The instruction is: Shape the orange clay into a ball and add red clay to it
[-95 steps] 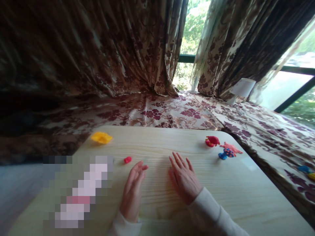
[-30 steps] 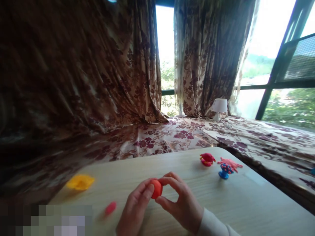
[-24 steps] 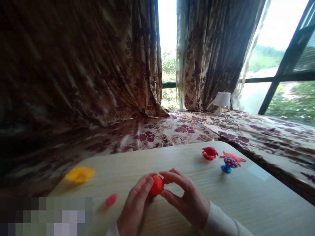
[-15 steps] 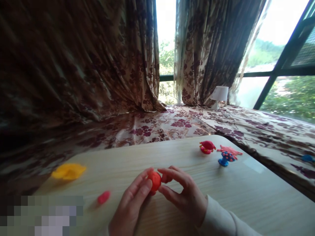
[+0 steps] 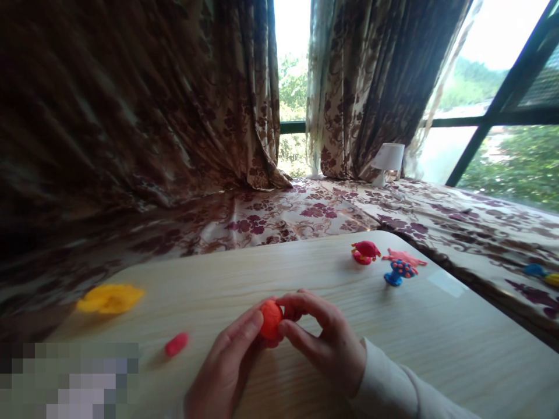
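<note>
An orange-red ball of modelling clay (image 5: 271,319) is held just above the table's near middle. My left hand (image 5: 227,361) grips it from the left, thumb on its near face and fingers behind. My right hand (image 5: 327,334) pinches the ball's right edge between thumb and forefinger. Some darker red clay (image 5: 271,343) shows under the ball; whether it is joined to it I cannot tell. Left of my left hand lies a small pinkish-red clay lump (image 5: 176,344). Farther left is a yellow flower-like clay piece (image 5: 111,298).
On the pale wooden table (image 5: 244,270), at the back right, stand a red clay figure (image 5: 365,251) and a blue clay piece with pink dots (image 5: 398,272). A flat pink clay piece (image 5: 404,257) lies behind. A white lamp (image 5: 388,158) stands beyond, near the curtains.
My view has shifted slightly, so the table and its pieces sit a little higher and farther left. Both hands keep hold of the ball, with the right fingers now closer against its edge.
</note>
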Available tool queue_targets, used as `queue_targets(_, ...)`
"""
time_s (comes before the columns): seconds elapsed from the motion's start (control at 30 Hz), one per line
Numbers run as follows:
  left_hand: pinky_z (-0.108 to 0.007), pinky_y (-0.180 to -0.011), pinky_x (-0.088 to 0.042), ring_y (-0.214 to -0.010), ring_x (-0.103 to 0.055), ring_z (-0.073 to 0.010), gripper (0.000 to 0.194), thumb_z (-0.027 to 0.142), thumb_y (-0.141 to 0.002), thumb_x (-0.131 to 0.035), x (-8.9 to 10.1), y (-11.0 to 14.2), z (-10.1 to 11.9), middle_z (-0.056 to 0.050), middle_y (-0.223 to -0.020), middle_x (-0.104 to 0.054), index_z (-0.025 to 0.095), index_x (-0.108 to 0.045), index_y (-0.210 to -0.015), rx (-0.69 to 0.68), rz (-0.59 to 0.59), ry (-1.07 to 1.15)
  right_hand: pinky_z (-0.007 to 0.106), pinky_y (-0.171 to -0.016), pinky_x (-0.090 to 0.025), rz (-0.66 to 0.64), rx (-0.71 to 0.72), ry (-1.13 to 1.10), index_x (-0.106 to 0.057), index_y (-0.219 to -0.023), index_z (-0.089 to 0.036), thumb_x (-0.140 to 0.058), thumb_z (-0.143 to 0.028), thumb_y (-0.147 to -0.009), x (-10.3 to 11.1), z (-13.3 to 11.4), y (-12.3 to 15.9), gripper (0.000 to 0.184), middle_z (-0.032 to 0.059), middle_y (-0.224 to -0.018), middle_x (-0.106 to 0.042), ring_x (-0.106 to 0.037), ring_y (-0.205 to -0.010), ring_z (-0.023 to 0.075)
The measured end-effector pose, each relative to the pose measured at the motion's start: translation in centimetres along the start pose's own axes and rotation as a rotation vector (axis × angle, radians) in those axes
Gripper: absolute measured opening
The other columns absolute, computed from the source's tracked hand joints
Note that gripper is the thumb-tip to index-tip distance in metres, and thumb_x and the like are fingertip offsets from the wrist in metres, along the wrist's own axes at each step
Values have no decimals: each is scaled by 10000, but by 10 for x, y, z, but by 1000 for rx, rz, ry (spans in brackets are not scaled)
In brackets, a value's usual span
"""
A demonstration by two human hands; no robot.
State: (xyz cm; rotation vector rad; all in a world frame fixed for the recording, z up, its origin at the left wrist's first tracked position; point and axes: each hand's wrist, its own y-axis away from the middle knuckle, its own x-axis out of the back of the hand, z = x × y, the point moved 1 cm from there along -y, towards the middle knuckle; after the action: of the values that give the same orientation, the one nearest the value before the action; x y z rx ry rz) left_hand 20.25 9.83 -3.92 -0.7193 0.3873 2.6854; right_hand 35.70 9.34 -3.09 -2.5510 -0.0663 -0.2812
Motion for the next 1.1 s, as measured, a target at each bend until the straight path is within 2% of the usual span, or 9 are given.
queue_targets(0.17,-347,-952,-400,-1153,-494,-249,298,327,-860,-506,-5,-2,0,-64,-1120,-663,174,-664,-1062,-13,6,21,252,-635,-465,12,-36,4,-640,-830,-127,-620,-158,-773,1,-3,-2,68,22,-687,-598,-549,-643,129)
queue_targets(0.33,-318,-857,-436,-1051,-546,-237,280,339,-857,-512,-4,-1,-2,-75,-1045,-679,157,-687,-978,-8,20,-33,270,-673,-481,16,12,26,-678,-931,-131,-633,-170,-778,3,-4,-3,164,44,-752,-594,-579,-702,147)
queue_targets(0.6,-277,-718,-429,-779,-581,-176,332,379,-884,-448,-7,3,0,-57,-759,-660,140,-666,-809,-76,-68,-198,253,-635,-482,-8,86,44,-680,-873,-193,-625,-168,-802,3,-6,-1,94,24,-749,-582,-578,-700,141)
queue_targets(0.7,-273,-688,-418,-673,-555,-149,351,412,-877,-449,-10,3,2,-34,-665,-611,130,-656,-855,-77,-58,-201,250,-651,-484,-38,90,79,-668,-888,-208,-614,-170,-815,4,-6,-1,99,25,-770,-596,-588,-720,145)
queue_targets(0.9,-257,-658,-394,-633,-509,-125,367,446,-853,-478,-11,6,5,-16,-644,-567,124,-654,-867,-100,-35,-230,242,-682,-492,-73,90,113,-650,-969,-232,-605,-189,-829,6,-9,1,153,19,-796,-603,-595,-755,149)
queue_targets(1.0,-259,-653,-396,-645,-489,-120,369,441,-858,-468,-13,6,5,-15,-687,-551,126,-656,-900,-98,-38,-211,218,-696,-489,-50,107,158,-646,-1017,-266,-599,-185,-834,7,-8,1,205,10,-823,-599,-595,-775,136)
queue_targets(1.1,-267,-657,-411,-676,-493,-123,351,434,-835,-512,-15,6,4,-29,-791,-564,147,-637,-994,-91,-15,-142,229,-777,-494,-51,141,207,-579,-1164,-289,-616,-208,-822,6,-5,2,354,29,-949,-597,-591,-889,157)
